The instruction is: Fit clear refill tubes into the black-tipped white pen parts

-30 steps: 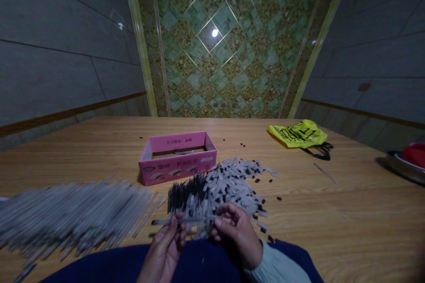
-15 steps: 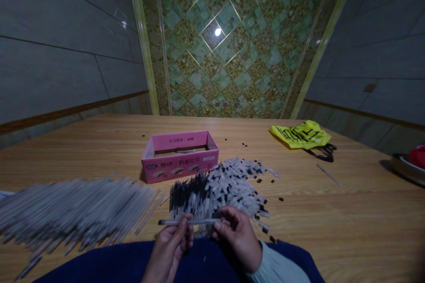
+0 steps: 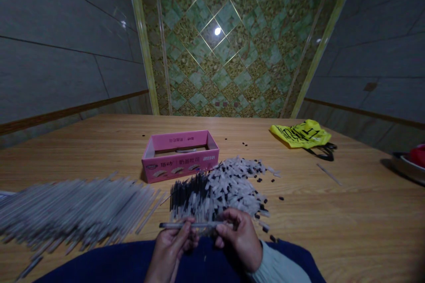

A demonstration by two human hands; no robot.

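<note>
A slim pen point(image 3: 202, 225) with a dark left end lies level between my hands, just above my lap. My left hand point(image 3: 174, 245) pinches it near that dark end between thumb and fingers. Around its right end the thumb and fingers of my right hand point(image 3: 239, 236) are closed; the tip there is partly hidden. Beyond the hands lie a bundle of dark-tipped refills point(image 3: 189, 192) and a heap of clear pen caps point(image 3: 232, 181) mixed with small black plugs. To the left spreads a wide pile of clear pen barrels point(image 3: 76, 208).
An open pink box point(image 3: 181, 161) with a pen-like item inside stands behind the refills. A yellow bag point(image 3: 300, 135) with black handles lies at the back right, near a single pen-like stick point(image 3: 328, 174). A bowl-like container point(image 3: 410, 166) sits at the far right of the wooden table point(image 3: 332, 225).
Both hands have shifted slightly with the pen, which sits a little lower and further right. My right fingers have moved slightly along its right end. The piles and box look unchanged.
</note>
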